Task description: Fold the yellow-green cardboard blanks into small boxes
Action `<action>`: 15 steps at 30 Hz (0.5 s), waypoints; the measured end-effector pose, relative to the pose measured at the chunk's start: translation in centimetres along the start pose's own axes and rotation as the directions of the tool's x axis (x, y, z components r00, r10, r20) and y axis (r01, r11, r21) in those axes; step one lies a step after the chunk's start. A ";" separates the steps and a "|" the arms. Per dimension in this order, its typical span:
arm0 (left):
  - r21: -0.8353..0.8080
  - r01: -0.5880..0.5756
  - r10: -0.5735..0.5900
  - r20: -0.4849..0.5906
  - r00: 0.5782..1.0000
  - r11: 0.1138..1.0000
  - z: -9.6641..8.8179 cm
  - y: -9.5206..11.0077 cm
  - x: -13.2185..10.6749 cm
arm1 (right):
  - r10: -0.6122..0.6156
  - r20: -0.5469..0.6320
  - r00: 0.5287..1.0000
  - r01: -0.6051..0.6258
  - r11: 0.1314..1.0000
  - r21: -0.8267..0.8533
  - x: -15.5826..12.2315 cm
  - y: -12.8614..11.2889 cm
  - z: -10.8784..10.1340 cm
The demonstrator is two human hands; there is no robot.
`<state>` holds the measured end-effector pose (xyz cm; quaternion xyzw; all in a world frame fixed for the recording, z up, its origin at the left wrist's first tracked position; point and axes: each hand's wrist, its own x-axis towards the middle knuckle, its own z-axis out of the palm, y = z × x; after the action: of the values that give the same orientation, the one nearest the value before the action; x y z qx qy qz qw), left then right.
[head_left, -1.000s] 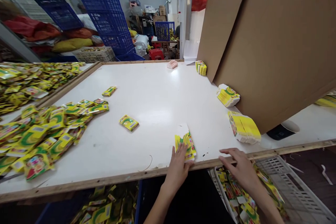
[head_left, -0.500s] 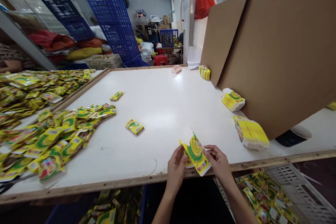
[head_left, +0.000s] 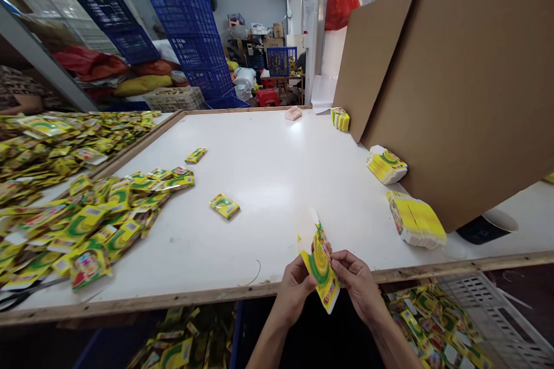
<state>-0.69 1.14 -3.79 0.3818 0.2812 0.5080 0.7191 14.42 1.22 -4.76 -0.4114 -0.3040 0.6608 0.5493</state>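
Note:
Both my hands hold a small stack of flat yellow-and-green printed packets [head_left: 321,259] upright just above the near wooden edge of the white table [head_left: 268,184]. My left hand [head_left: 296,289] pinches the stack from the left. My right hand [head_left: 355,282] grips its right side, fingers curled round it. A single packet [head_left: 224,206] lies flat on the table to the left of my hands.
A large heap of the same packets [head_left: 86,225] covers the table's left side. Bundles [head_left: 415,220] [head_left: 386,165] [head_left: 340,119] sit by leaning brown cardboard sheets [head_left: 454,81] on the right. A white crate [head_left: 497,323] holding packets stands lower right. Blue crates [head_left: 190,40] are stacked behind.
My right hand came up from the crate at the right to join the left. Both lifted the packet stack off the table and drew it toward me over the edge.

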 end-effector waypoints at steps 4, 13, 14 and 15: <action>0.001 -0.002 0.002 -0.017 1.000 1.000 0.3 0.2 0.1 | -0.047 0.005 0.999 0.047 0.995 -0.082 -0.4 -0.6 0.1; 0.112 0.016 0.014 -0.262 0.965 0.994 0.3 -0.7 0.3 | -0.139 -0.007 0.990 0.130 0.939 -0.318 -1.0 1.0 0.8; 0.145 0.021 0.019 -0.268 0.963 0.989 0.4 -0.7 0.2 | -0.165 -0.024 0.986 0.146 0.925 -0.351 -1.1 1.3 0.8; 0.189 0.019 0.033 -0.265 0.964 0.982 0.5 -0.7 0.2 | -0.192 -0.038 0.981 0.163 0.908 -0.385 -1.1 1.5 0.7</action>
<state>0.17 1.09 -4.10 0.3777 0.4211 0.5282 0.6332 13.13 -0.14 -5.45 -0.5050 -0.4417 0.5209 0.5278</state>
